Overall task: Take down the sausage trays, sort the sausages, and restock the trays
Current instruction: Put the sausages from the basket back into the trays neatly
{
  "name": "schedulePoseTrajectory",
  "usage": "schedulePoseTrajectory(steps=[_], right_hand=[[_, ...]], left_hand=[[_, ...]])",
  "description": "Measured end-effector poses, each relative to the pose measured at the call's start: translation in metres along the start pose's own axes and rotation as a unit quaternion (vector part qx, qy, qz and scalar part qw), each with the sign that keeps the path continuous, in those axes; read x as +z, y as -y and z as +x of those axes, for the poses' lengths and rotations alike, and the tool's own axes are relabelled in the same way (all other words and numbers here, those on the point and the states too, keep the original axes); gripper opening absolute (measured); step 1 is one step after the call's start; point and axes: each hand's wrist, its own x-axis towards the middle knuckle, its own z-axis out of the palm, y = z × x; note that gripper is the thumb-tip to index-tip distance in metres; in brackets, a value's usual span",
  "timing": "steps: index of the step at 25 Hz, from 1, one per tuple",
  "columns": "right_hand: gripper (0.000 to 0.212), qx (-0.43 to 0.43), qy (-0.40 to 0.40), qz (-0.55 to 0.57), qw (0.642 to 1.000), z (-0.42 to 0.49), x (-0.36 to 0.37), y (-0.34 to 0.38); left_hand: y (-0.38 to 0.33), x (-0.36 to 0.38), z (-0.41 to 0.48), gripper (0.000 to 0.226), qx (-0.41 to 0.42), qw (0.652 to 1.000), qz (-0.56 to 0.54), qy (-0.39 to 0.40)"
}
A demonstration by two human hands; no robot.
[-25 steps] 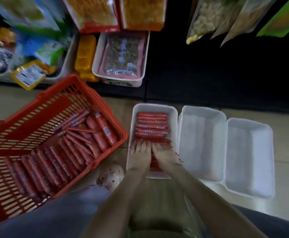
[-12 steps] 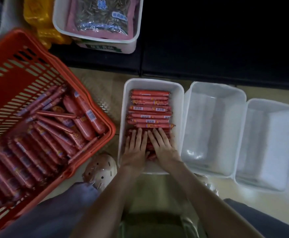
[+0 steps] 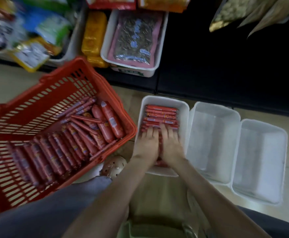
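White plastic first tray [image 3: 184,107] on the floor is nearly full of thin sausages [image 3: 160,112] — left hand [image 3: 148,143] and right hand [image 3: 172,143] press them with flat fingers [image 3: 153,133], gripping nothing as it seems — while the middle tray [image 3: 212,143] and the right tray [image 3: 260,160] are empty and mixed sausages [image 3: 63,148] wait in the red basket [image 3: 68,73].

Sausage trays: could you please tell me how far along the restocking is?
Done: the left tray is partly filled with sausages. In hand: the left hand and right hand press them flat. Left: the middle tray and right tray are bare; the basket holds many more.
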Motion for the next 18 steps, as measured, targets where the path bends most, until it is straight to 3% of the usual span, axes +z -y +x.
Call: schedulePoseTrajectory(steps=[2,4,6,9,11,14,18], right_hand=[[0.067,-0.006,-0.103,0.041,0.994,0.001,-0.033,0.034],[0.061,-0.058,-0.178,0.047,0.981,0.000,-0.061,0.075],[0.064,-0.129,-0.193,0.052,0.971,0.002,-0.076,0.119],[0.063,-0.203,-0.108,0.008,0.973,0.013,-0.075,0.187],[0.067,-0.214,-0.036,-0.022,0.976,0.029,-0.054,0.222],[0.073,-0.169,0.063,-0.070,0.981,0.069,-0.003,0.249],[0.087,-0.126,0.151,-0.136,0.971,0.115,0.068,0.251]], left_hand=[[0.001,-0.056,-0.018,0.034,0.023,0.998,-0.025,-0.049],[0.024,-0.114,-0.038,0.031,0.052,0.992,0.029,-0.111],[0.067,-0.170,-0.051,0.029,0.038,0.981,0.070,-0.176],[0.156,-0.205,-0.069,0.033,-0.038,0.978,0.122,-0.165],[0.213,-0.187,-0.085,0.039,-0.104,0.982,0.108,-0.118],[0.272,-0.120,-0.105,0.057,-0.182,0.978,0.091,-0.047],[0.298,-0.045,-0.093,0.073,-0.252,0.966,0.049,0.037]])
